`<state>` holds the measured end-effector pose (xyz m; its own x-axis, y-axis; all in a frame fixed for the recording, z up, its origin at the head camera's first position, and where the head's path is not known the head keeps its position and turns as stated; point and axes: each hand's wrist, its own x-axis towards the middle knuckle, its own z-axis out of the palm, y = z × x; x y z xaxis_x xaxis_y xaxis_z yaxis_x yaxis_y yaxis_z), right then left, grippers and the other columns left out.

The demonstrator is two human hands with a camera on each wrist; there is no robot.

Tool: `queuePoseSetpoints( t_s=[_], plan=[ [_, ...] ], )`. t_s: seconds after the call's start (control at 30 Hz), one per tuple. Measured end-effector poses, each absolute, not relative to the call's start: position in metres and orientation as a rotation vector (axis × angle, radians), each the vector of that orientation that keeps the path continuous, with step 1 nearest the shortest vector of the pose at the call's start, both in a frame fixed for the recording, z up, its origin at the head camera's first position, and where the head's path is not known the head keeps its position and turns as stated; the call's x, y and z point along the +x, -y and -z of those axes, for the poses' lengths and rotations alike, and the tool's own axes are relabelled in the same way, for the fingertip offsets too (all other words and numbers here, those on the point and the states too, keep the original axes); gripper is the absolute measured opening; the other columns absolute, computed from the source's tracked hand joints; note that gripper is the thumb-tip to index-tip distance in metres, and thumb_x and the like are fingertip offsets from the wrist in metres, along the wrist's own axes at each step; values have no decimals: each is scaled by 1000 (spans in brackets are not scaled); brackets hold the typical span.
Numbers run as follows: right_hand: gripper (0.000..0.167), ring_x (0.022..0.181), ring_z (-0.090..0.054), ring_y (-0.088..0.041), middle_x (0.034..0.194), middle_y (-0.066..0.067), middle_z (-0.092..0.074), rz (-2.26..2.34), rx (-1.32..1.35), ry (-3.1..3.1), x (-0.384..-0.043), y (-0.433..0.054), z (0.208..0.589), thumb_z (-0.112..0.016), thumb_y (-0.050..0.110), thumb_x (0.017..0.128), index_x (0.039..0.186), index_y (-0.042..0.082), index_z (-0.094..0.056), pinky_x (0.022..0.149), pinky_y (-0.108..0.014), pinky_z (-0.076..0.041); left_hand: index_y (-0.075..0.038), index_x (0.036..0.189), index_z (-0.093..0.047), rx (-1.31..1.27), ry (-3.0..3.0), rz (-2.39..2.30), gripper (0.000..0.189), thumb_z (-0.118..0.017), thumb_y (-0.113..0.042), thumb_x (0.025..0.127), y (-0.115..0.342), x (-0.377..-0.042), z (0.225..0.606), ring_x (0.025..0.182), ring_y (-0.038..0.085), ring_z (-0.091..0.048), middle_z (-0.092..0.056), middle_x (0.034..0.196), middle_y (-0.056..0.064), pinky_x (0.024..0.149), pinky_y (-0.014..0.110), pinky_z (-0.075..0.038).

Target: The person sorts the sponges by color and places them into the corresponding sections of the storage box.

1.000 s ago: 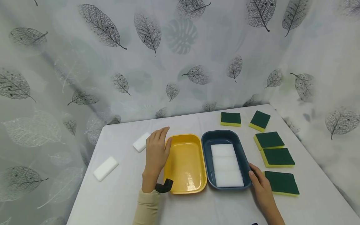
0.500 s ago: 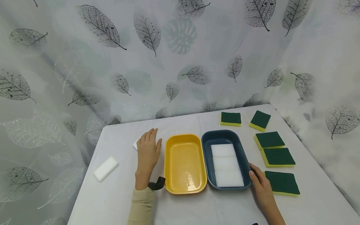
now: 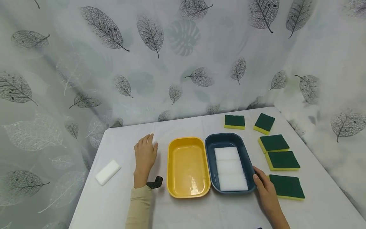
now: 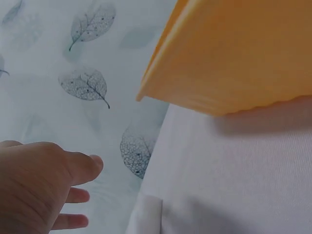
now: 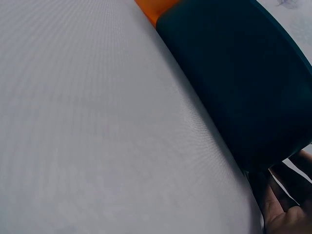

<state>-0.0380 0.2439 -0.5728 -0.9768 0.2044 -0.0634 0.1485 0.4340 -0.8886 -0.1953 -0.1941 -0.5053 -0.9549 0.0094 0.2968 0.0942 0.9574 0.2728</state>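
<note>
My left hand (image 3: 145,156) is over the table left of the yellow tray (image 3: 188,198), its fingers pointing away and nothing visible in its grasp. It covers a white sponge in the head view; a white block (image 4: 148,214) shows below the fingers in the left wrist view. Another white sponge (image 3: 108,172) lies farther left. With its fingers and thumb, my right hand (image 3: 266,187) touches the outer right side of the dark blue tray (image 3: 227,136), near its front corner. Inside that tray, white sponges (image 3: 228,167) lie in a row. The yellow tray holds nothing.
Several green and yellow scouring sponges (image 3: 283,159) lie along the table's right side, the nearest (image 3: 287,186) just beside my right hand. The trays stand side by side on the white tablecloth (image 3: 183,213). A leaf-print curtain (image 3: 177,63) hangs behind the table.
My left hand has moved left, from the yellow tray's rim to above the far white sponge, covering it. The right hand and both trays have stayed in place.
</note>
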Motion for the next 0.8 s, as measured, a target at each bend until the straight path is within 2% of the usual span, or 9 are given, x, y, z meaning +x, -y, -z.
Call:
queuePoseSetpoints(
  t_s=[0.27,0.33,0.4,0.47,0.53,0.57,0.73,0.8],
  plan=[
    [60,117,-24,36,163,-20,-43,-1612,-317,2608,-38,-243,571,-39,48,112,158,9,-41,93,8,-27,0,149,-51,11,2871,301,54,-65,-23,103,208,-205,518,137,46,-53,-56,150,24,108,64,-43],
    [60,123,-28,31,163,-19,-43,-1604,-323,2614,-38,-243,571,-39,48,112,158,9,-42,93,8,-26,1,149,-51,32,2879,287,54,-66,-22,102,211,-206,521,136,46,-52,-55,150,25,108,64,-43],
    [60,140,-37,16,163,-19,-43,-1592,-327,2624,-38,-243,570,-39,48,112,158,9,-41,93,9,-26,2,148,-50,51,2886,286,55,-66,-22,102,214,-208,523,137,47,-52,-55,150,26,108,64,-42],
    [61,151,-42,-11,163,-19,-43,-1582,-331,2634,-38,-243,570,-38,48,112,159,9,-41,93,9,-25,3,149,-50,69,2896,291,56,-66,-22,102,217,-209,525,137,47,-51,-54,151,27,109,65,-42],
    [61,151,-41,-32,163,-19,-43,-1574,-335,2642,-38,-243,569,-38,48,112,159,10,-41,92,9,-25,3,150,-49,84,2910,291,56,-65,-23,102,219,-211,526,138,48,-50,-53,152,27,110,65,-41],
    [61,150,-40,-35,163,-19,-43,-1574,-335,2644,-38,-243,569,-38,48,112,159,10,-40,92,9,-25,3,150,-49,90,2917,289,56,-65,-23,102,220,-211,527,138,48,-50,-53,152,27,109,65,-42],
    [60,151,-41,-31,163,-19,-43,-1574,-339,2649,-37,-243,568,-38,48,112,159,10,-41,93,9,-25,3,148,-50,98,2938,277,55,-64,-23,103,224,-212,530,136,49,-51,-53,151,28,107,66,-43],
    [61,151,-42,-23,163,-19,-43,-1577,-336,2645,-37,-243,567,-38,48,112,159,10,-41,93,9,-25,4,147,-50,96,2942,276,53,-64,-22,103,225,-212,531,135,50,-52,-54,150,28,107,67,-44]
  ],
)
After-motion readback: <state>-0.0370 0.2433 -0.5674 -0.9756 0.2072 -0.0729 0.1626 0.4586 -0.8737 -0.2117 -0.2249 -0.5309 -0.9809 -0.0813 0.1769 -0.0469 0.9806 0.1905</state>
